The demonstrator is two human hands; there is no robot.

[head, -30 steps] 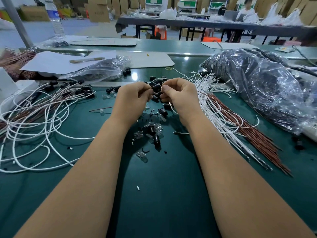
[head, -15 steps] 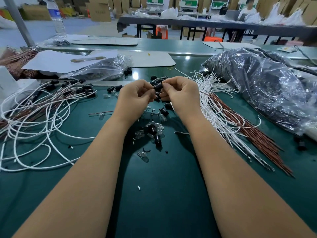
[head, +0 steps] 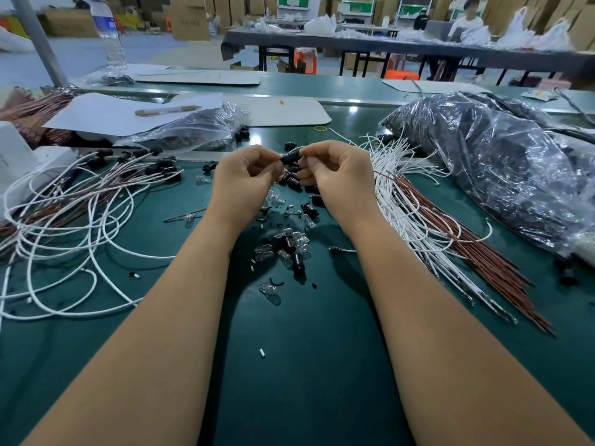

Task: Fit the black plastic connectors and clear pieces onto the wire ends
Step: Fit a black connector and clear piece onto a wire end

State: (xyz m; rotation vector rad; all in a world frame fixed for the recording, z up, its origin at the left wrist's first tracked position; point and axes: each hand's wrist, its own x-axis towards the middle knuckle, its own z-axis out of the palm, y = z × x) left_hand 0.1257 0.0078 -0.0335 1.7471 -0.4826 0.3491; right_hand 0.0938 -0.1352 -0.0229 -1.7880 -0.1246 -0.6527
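Between wire piles, hands (head: 291, 175) pinching black connector (head: 290, 157), green mat (head: 306, 365) nearer.

Beyond the green table (head: 306, 365), a water bottle (head: 111, 37) stands far left, white paper (head: 106, 112) lies near it, and a dark plastic bag (head: 502, 169) sits right.

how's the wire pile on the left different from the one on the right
The left wire pile lies in loose tangled loops, while the right wire pile lies in a fairly straight bundle fanning out at its far end. Many left wires already carry black connectors at their far ends; the right wires' ends look bare of them. Both mix white and reddish-brown wires and rest on the green table.
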